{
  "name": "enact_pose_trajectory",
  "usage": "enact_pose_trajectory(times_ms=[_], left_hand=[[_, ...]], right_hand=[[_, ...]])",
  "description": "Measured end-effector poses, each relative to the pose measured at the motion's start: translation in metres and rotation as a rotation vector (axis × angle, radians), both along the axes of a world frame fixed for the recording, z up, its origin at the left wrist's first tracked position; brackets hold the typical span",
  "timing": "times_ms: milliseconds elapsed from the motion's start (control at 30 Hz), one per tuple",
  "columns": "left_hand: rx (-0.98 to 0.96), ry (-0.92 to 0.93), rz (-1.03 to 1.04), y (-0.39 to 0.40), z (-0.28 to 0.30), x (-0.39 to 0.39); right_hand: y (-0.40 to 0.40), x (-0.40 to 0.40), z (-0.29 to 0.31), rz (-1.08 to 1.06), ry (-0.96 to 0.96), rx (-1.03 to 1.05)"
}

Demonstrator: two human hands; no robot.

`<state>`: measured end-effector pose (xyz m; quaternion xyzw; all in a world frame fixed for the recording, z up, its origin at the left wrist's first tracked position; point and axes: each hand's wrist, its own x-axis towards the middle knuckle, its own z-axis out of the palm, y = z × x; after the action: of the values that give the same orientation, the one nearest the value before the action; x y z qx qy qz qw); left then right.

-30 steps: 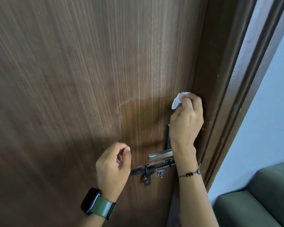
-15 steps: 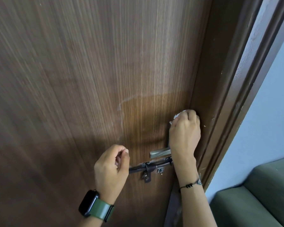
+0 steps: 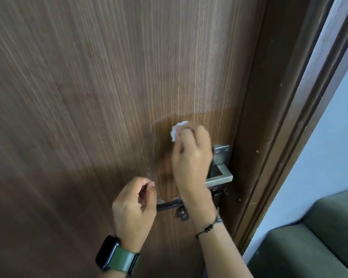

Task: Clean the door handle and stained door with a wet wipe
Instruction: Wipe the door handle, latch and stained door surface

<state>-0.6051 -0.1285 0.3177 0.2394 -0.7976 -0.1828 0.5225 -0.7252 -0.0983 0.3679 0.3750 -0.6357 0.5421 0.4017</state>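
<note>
The small crumpled white wet wipe (image 3: 178, 129) is judged light, soft and limp; it should bunch and slip unless you keep it balled under your fingertips. Your right hand (image 3: 192, 157) pinches it closed-fingered against the brown wood-grain door (image 3: 109, 87), inside a darker damp patch (image 3: 199, 121) just above and left of the brushed-metal lever handle (image 3: 222, 175). Your left hand (image 3: 134, 209) hangs loosely curled, holding nothing, touching or just beside the dark sliding bolt (image 3: 170, 203); I cannot tell which.
</note>
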Motion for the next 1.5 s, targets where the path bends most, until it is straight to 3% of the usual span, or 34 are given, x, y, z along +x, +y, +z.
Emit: enact_pose_trajectory(times_ms=[200,400,567,767,1067,1233,1400,1500], left_hand=[[-0.098,-0.018,0.061,0.004,-0.003,-0.002],[-0.054,-0.024,0.047,0.007,-0.014,-0.006],[-0.017,-0.022,0.081,0.006,-0.024,-0.004],[-0.014,-0.051,0.073,0.006,-0.028,-0.003],[0.007,-0.075,0.037,0.008,-0.028,-0.006],[-0.023,-0.091,0.033,0.008,-0.025,-0.003],[-0.044,-0.074,0.018,0.004,-0.022,-0.002],[-0.053,-0.052,0.018,0.003,-0.020,-0.002]], right_hand=[[-0.006,0.021,-0.022,-0.085,0.031,0.247],[0.009,0.031,-0.084,-0.106,0.070,0.622],[0.023,0.018,-0.127,-0.084,0.142,0.729],[0.041,-0.023,-0.151,-0.021,0.069,0.703],[0.063,-0.071,-0.162,-0.236,-0.112,0.499],[0.040,-0.043,-0.165,-0.141,-0.442,0.162],[0.008,0.004,-0.174,-0.022,-0.213,0.224],[-0.004,0.017,-0.170,-0.012,-0.221,0.196]])
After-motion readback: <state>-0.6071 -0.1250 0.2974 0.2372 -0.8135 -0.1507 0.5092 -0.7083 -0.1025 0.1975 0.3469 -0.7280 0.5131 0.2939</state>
